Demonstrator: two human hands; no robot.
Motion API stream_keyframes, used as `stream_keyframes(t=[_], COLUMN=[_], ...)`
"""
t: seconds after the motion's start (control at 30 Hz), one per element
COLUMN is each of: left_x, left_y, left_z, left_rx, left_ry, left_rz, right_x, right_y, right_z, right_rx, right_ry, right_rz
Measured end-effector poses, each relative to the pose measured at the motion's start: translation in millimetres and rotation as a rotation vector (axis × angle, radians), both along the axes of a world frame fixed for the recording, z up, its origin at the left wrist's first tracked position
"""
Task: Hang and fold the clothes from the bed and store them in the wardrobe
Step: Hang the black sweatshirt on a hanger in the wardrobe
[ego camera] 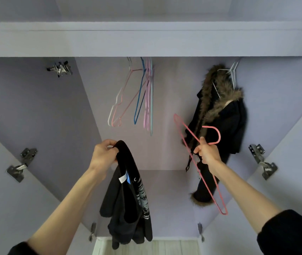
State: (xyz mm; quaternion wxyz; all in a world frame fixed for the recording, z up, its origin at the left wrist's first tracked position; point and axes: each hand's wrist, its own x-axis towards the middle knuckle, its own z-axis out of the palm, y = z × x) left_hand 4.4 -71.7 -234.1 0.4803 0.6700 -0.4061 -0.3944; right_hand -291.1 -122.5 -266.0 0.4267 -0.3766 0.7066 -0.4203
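Note:
I stand at the open lilac wardrobe [165,43]. My left hand [103,153] grips the top of a black printed T-shirt [128,196], which hangs down limp with a white and blue label showing. My right hand [208,153] holds a pink wire hanger [211,186] near the base of its hook, and the hanger is tilted with its long bar slanting down to the right. The two hands are apart, at about the same height in front of the wardrobe interior.
Several empty wire hangers [139,96] in pink, white and blue hang at the centre. A black coat with a fur-trimmed hood [218,115] hangs at the right on a white hanger. Open doors with metal hinges [20,164] stand on both sides.

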Motion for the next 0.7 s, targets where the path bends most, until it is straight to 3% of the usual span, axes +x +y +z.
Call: stream_keyframes(t=[0.23,0.43,0.6,0.7], left_x=[4,19,26,18], left_y=[2,7,12,13], left_z=[-28,-36,-44,-44], left_rx=[0.179,0.306,0.363,0.360], left_ry=[-0.146,-0.206,-0.249,-0.310], left_rz=[0.199,0.157,0.165,0.094], right_x=[11,4,3,12], right_y=[29,42,55,57], right_z=[-18,-14,-9,-6], right_rx=[0.082,-0.048,-0.054,-0.073], right_ry=[0.120,0.138,0.031,0.101], right_rz=[0.221,0.333,0.498,0.580])
